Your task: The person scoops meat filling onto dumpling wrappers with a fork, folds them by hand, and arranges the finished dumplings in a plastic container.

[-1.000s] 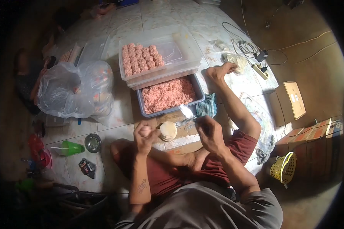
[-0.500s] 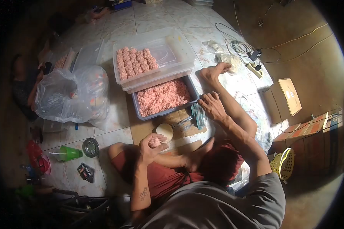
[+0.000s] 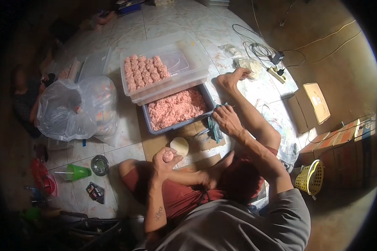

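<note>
My left hand [image 3: 165, 163] is curled around a ball of pink minced meat [image 3: 168, 156]. Just beyond its fingers is a pale round wrapper [image 3: 179, 146], over the cardboard. My right hand [image 3: 227, 119] is closed at the near right corner of a grey-blue tub [image 3: 176, 125]. A thin object shows at its knuckles, too small to name. Below this hand hangs a teal cloth [image 3: 215, 130]. Loose minced meat [image 3: 176, 109] fills the tub. Across its far side rests a clear plastic box [image 3: 190, 52], with rows of meat balls [image 3: 144, 72] inside.
A clear plastic bag [image 3: 67, 111] stands left, a person [image 3: 23, 98] behind it. Near my left knee are a green cup [image 3: 79, 172] and a metal bowl [image 3: 99, 165]. A power strip [image 3: 276, 75] with cables, cardboard boxes and a yellow basket [image 3: 310, 178] are right.
The view has shifted slightly. My right hand has moved a little left at the tub's corner, its fingers more curled. The left hand still holds the meat ball.
</note>
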The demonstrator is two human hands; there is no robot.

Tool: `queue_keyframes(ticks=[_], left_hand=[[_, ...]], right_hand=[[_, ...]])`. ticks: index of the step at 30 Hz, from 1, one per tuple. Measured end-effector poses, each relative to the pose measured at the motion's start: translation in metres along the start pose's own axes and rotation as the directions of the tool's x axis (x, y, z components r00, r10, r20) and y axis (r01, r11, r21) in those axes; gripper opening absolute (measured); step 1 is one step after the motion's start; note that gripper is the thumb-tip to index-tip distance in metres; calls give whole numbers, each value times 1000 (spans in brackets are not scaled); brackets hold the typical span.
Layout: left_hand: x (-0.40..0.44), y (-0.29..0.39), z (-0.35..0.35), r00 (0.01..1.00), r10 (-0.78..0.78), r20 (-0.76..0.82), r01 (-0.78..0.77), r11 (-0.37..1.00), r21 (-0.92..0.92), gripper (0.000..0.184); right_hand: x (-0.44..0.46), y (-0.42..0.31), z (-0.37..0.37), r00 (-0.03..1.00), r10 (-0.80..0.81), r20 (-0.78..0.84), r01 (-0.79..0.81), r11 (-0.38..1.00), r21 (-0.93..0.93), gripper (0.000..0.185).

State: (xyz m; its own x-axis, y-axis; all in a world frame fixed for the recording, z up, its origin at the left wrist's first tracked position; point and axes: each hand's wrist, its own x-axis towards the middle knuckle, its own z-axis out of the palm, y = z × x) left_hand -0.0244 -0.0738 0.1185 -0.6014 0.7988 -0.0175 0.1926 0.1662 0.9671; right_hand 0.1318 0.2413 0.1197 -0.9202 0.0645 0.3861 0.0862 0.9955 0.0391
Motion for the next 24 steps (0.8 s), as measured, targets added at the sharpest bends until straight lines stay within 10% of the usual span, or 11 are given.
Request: queue_keyframes(ticks=[12,20,24], left_hand=[[-6,-7,-6,1000,-9,23,11,994,-105,37],[-7,18,0,1000,29,12,-23,942,-334,42],[-4,1,7,999,49,13,-44,967,-249,32]], right_hand=[[-6,-3,1,933,326,-153,-294,935,198,20],[8,-31,-16,877,481,18,-421,748,513,13],[6,-64,20,910,410,63,-406,851,333,20]])
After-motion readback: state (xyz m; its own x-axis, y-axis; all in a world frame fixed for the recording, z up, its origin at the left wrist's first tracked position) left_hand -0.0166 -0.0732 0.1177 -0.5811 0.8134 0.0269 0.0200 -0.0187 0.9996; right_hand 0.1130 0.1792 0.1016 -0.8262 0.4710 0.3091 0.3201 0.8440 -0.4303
